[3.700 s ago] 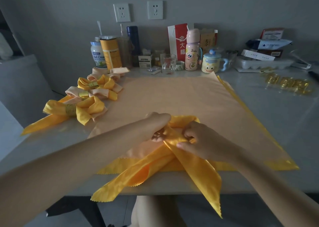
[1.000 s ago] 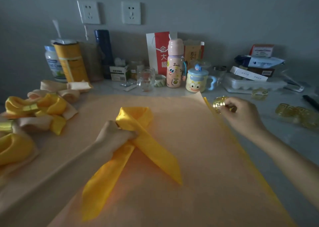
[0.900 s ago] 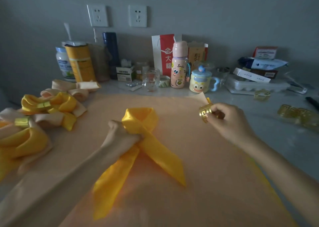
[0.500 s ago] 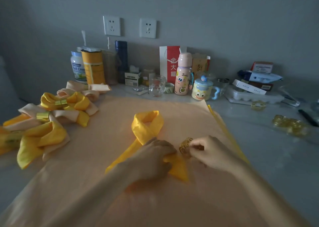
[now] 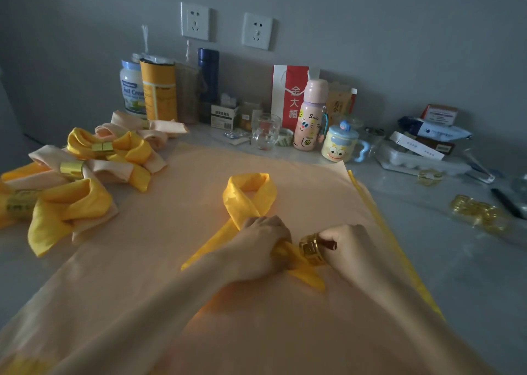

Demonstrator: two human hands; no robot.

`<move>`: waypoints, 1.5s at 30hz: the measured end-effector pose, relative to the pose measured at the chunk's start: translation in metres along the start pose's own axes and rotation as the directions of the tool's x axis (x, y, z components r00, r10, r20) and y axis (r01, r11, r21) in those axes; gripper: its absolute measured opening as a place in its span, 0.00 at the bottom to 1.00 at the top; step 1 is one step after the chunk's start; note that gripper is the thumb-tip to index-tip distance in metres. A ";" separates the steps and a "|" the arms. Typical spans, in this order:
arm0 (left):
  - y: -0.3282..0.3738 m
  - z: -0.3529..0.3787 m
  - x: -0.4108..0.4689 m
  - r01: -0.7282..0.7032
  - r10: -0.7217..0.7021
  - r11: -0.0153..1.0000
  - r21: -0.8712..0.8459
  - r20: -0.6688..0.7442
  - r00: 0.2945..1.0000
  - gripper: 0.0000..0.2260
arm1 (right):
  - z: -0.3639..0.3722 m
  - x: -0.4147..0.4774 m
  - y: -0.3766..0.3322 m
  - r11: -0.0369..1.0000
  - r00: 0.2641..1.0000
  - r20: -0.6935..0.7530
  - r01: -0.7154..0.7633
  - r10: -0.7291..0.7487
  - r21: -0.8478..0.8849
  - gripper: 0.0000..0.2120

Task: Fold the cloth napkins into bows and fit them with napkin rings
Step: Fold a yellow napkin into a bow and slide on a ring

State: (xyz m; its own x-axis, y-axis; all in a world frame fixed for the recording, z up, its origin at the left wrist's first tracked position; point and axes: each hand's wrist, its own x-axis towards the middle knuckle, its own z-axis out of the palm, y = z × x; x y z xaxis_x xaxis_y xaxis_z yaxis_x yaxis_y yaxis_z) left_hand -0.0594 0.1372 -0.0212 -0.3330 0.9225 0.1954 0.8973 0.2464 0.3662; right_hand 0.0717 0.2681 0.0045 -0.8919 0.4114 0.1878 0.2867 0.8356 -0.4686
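A yellow napkin (image 5: 249, 195), folded into a loop with crossed tails, lies on a spread peach cloth (image 5: 199, 303). My left hand (image 5: 263, 240) grips the napkin at the crossing, bunching the right tail. My right hand (image 5: 348, 246) pinches a gold napkin ring (image 5: 310, 249) that sits around that tail, right beside my left hand's fingers. The tail's tip sticks out below the ring.
Several finished yellow and peach bows with gold rings (image 5: 85, 169) lie at the left. Loose gold rings (image 5: 476, 210) lie at the right on the grey table (image 5: 456, 260). Bottles, a glass (image 5: 265, 130), a mug (image 5: 339, 145) and boxes line the back wall.
My right hand has brought the gold ring from the right side over to the napkin and onto its right tail. My left hand shifted from the loop down to the crossing.
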 end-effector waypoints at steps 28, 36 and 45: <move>0.001 0.008 -0.003 -0.009 -0.041 0.935 -0.353 -0.135 0.990 0.25 | 0.028 0.009 0.005 0.922 0.996 -0.028 -0.072 0.090 0.381 0.07; -0.003 0.009 -0.005 -0.042 -0.062 0.922 -0.384 -0.255 0.965 0.20 | 0.019 0.007 0.002 0.934 1.000 -0.025 0.006 0.003 0.357 0.09; -0.012 -0.011 -0.001 -0.067 0.005 0.976 -0.207 -0.283 0.959 0.22 | -0.002 -0.001 0.004 0.973 0.990 -0.039 0.144 -0.139 0.182 0.07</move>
State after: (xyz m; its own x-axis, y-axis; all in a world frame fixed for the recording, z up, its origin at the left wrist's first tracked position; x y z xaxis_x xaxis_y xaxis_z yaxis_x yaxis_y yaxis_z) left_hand -0.0736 0.1299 -0.0157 -0.3966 0.8017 0.4472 0.8380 0.1173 0.5329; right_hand 0.0743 0.2717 0.0043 -0.9087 0.3054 0.2845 0.0872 0.8056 -0.5860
